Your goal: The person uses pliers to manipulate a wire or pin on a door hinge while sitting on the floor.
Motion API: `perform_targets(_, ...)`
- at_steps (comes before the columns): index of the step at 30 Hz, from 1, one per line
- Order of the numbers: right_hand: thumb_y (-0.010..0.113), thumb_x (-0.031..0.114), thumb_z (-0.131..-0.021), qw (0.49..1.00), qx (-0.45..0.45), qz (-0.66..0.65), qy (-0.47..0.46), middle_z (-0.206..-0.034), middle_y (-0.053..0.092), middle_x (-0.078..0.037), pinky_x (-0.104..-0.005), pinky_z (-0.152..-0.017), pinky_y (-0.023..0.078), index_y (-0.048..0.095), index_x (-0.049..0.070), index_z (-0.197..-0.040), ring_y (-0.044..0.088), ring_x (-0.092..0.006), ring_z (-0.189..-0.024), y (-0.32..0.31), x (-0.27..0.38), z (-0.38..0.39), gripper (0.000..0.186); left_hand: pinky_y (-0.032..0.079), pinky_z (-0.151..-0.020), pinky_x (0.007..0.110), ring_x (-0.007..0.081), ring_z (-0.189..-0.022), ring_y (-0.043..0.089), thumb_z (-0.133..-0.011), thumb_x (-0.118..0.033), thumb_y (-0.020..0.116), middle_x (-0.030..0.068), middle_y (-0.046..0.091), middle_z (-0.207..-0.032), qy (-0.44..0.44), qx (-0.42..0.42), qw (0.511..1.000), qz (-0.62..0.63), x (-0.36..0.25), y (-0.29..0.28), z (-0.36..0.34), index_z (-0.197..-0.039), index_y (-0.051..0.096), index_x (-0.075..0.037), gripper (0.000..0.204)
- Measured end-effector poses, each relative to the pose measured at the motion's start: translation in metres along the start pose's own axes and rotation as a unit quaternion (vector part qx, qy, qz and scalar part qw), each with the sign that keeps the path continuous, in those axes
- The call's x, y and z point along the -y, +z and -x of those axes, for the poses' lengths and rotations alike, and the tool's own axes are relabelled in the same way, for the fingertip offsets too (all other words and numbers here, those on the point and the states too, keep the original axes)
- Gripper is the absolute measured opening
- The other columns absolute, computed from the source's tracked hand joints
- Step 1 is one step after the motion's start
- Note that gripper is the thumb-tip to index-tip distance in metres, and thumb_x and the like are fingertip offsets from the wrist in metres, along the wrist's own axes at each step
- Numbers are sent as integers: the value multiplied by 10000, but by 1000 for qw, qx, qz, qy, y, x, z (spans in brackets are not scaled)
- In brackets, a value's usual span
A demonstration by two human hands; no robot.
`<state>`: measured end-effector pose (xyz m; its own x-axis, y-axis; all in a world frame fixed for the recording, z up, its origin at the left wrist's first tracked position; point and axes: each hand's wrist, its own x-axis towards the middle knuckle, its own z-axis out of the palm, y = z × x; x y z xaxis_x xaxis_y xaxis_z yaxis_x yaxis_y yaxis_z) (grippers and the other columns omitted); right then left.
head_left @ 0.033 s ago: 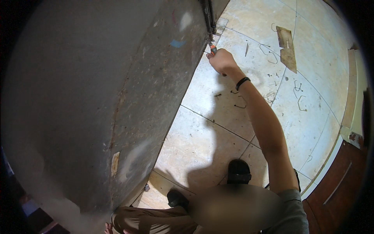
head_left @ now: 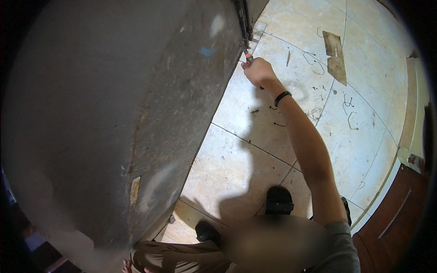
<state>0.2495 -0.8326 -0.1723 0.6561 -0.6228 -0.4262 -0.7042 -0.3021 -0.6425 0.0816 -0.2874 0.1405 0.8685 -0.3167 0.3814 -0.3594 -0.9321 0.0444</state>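
Observation:
In the head view, my right hand (head_left: 259, 71) is closed around a hand tool with an orange and dark grip (head_left: 249, 58). The tool's tip meets the lower end of some dark rods or hinge parts (head_left: 244, 22) at the far edge of a large grey, worn panel (head_left: 182, 104). Whether it is a screwdriver or pliers, I cannot make out. A dark end of it sticks out below my fist. At the lower left edge, only the fingertips of my left hand (head_left: 126, 266) show beside my bent knee; they look apart, and nothing shows in them.
Bent wire pieces (head_left: 353, 122) and crumbs of dirt are scattered over the tiled floor (head_left: 246, 177). A torn brown strip (head_left: 335, 58) lies at the far right. Dark reddish-brown wood (head_left: 391, 218) stands at the lower right. My dark shoes (head_left: 278, 200) are on the tiles.

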Motion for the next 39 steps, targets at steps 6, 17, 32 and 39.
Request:
perform_targets(6, 578, 314, -963, 999, -33, 8, -10, -1042, 707, -298, -470, -922, 536, 714, -79, -993, 681, -437, -1039, 14, -2, -1, 417, 440, -1095, 495, 380, -1254, 535, -1019, -170, 589, 273, 458, -1399, 1, 2, 998, -58, -1, -4, 2, -1447, 319, 84, 566)
perform_targets(17, 550, 236, -1049, 739, 295, -598, 96, -753, 505, -15, -296, -596, 468, 496, 111, -851, 477, -123, -615, -6, -13, -8, 240, 274, -1192, 543, 369, -1262, 541, -1008, -149, 594, 247, 501, -1388, -20, -10, 1000, -5, -2, 0, 3, -1446, 345, 60, 546)
perform_targets(32, 569, 263, -1057, 66, 325, -936, -116, -793, 515, 14, -251, -617, 460, 543, 90, -872, 488, -116, -690, 28, -31, 3, 255, 204, -1225, 577, 393, -1307, 518, -1005, -283, 599, 206, 552, -1398, 21, 32, 994, -104, 1, -4, -3, -1430, 396, 69, 588)
perform_targets(39, 616, 246, -1025, 445, 270, -852, 57, -1021, 600, -73, -428, -855, 597, 539, 25, -1154, 639, -208, -919, -15, -39, 54, 267, 194, -1225, 560, 383, -1310, 526, -1006, -294, 615, 217, 549, -1403, -10, 20, 999, -37, 1, -2, 2, -1444, 364, 71, 623)
